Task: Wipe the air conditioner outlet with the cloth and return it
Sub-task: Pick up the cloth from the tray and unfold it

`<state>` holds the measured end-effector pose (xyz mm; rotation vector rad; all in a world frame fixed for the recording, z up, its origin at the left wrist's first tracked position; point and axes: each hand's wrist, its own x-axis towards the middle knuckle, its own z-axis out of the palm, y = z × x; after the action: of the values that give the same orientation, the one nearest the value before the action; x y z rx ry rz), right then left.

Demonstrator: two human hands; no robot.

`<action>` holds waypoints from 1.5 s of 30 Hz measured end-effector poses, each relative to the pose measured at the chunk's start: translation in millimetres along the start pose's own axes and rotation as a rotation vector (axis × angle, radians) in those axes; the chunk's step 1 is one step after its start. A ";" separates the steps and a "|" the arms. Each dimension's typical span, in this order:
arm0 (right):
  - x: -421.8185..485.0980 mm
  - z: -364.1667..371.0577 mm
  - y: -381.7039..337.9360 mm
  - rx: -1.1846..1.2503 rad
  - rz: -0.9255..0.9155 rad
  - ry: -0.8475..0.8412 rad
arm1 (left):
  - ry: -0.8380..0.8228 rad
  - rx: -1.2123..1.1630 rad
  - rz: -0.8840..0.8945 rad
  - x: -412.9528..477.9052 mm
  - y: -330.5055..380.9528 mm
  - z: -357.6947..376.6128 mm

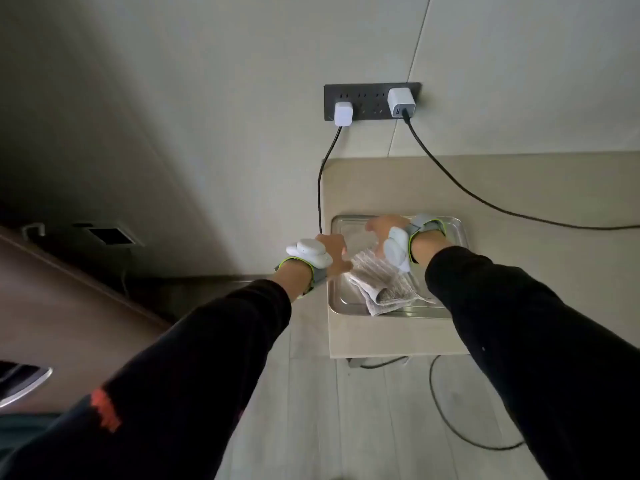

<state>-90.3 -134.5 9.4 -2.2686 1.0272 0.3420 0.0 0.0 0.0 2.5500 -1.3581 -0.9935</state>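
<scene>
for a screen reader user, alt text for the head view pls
Both hands reach over a metal tray on a beige table, the left hand touching a crumpled striped cloth, the right hand open above it. Behind, two white chargers sit in a dark wall outlet strip.

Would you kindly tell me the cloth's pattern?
Light with fine grey stripes, seen in the head view: cloth.

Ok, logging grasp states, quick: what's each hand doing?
Left hand: open, fingers at the cloth, no grip visible.
Right hand: open, above the tray, holding nothing.
</scene>
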 end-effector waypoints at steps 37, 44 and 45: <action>-168.3 -160.9 -319.1 -0.060 -0.750 0.441 | 0.621 -0.648 -0.125 -251.5 -76.3 -283.2; -259.3 -151.3 -427.6 -0.222 -1.096 0.600 | 0.814 -1.017 -0.068 -382.2 -109.2 -347.4; -269.7 -146.8 -436.5 -0.242 -1.123 0.610 | 0.843 -1.052 -0.045 -395.6 -111.3 -351.9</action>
<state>54.0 152.7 435.5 -2.8209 -0.1944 -0.7614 127.4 295.0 435.3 1.7723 -0.3572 -0.3368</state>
